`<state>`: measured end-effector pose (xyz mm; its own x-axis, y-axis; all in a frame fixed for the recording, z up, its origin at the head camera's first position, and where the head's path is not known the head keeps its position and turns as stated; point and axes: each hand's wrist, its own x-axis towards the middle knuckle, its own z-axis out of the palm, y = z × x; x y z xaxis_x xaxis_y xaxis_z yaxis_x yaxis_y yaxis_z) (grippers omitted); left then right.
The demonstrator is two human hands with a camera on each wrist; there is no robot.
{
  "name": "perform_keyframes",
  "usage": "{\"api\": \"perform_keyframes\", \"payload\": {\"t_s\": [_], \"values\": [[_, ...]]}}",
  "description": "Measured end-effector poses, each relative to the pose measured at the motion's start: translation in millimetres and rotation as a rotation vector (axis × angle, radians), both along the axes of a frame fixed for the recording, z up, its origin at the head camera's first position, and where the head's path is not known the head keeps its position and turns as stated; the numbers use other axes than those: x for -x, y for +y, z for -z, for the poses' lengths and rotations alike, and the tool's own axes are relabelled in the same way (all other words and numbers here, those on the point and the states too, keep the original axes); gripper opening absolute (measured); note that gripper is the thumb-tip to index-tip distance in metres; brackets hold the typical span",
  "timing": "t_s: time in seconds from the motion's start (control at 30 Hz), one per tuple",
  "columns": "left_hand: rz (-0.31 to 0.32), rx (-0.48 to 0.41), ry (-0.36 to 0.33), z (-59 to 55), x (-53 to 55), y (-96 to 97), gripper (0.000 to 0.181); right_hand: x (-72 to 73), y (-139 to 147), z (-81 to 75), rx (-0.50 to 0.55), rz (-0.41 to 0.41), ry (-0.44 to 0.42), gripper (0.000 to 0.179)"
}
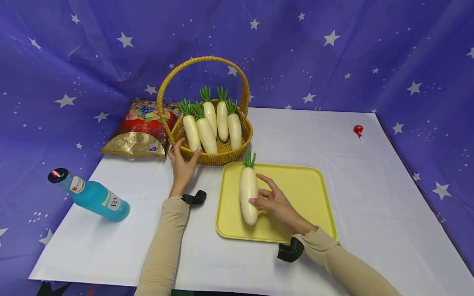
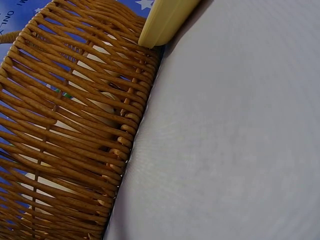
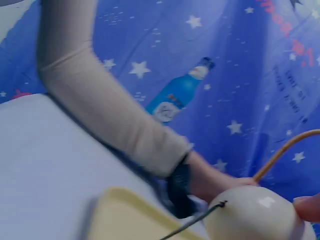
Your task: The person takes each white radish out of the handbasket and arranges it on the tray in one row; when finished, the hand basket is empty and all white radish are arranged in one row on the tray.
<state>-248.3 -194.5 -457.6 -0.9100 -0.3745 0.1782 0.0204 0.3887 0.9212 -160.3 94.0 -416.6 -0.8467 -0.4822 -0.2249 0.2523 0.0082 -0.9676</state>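
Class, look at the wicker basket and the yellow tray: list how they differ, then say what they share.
The wicker basket is woven and golden brown, while the yellow tray looks smooth.
The basket has a tall arched handle; the tray is flat, low-rimmed and handleless.
The basket contains five white radishes; over the tray, the right hand holds a single one.
Both stand on the white tabletop.

White radish [image 3: 255, 214] partly beyond right wrist view's lower edge.
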Motion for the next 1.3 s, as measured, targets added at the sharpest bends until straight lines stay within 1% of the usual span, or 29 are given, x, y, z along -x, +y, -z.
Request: {"api": "perform_keyframes", "payload": {"t_s": [0.1,0.27,0.4,0.6,0.73,0.83,0.93,1.0,1.07,1.2,1.27,1.3], "values": [[-0.011,-0.002,0.006,-0.4,1.3,-1.4,0.068,-4.3,-7.3,9.5,-0.023,-0.01,-0.039,0.076],[-0.012,-0.006,0.0,0.2,2.7,-2.4,0.068,-2.4,-22.6,18.1,-0.078,0.007,-0.046,0.079],[-0.013,-0.005,-0.002,1.2,2.3,-1.4,0.068,-0.1,-32.7,23.1,-0.125,-0.003,-0.008,0.077],[-0.008,-0.003,0.001,2.5,2.4,0.6,0.068,4.6,-37.7,27.3,-0.12,-0.034,0.046,0.072],[-0.026,0.0,0.002,3.3,2.2,0.9,0.066,9.0,-36.1,26.6,-0.128,-0.08,0.077,0.07],[-0.029,0.0,0.0,3.4,2.0,1.4,0.066,13.5,-34.5,22.7,-0.145,-0.086,0.087,0.067],[-0.022,0.0,-0.004,3.2,1.7,1.5,0.068,21.3,-32.3,15.6,-0.158,-0.039,0.121,0.063],[-0.02,0.005,-0.004,2.7,1.3,1.3,0.068,28.5,-31.0,9.2,-0.167,0.006,0.167,0.061],[-0.023,0.011,-0.003,2.5,1.4,0.7,0.068,37.2,-30.7,2.0,-0.197,0.068,0.246,0.058],[-0.017,0.016,-0.006,2.5,1.2,-0.3,0.068,55.9,-34.3,-10.9,-0.253,0.211,0.434,0.054],[-0.017,0.013,-0.008,2.4,1.2,-0.2,0.068,66.0,-39.6,-15.9,-0.251,0.275,0.499,0.052],[-0.018,0.011,-0.006,2.5,1.2,-0.1,0.069,70.9,-42.6,-18.0,-0.245,0.293,0.518,0.051]]}}
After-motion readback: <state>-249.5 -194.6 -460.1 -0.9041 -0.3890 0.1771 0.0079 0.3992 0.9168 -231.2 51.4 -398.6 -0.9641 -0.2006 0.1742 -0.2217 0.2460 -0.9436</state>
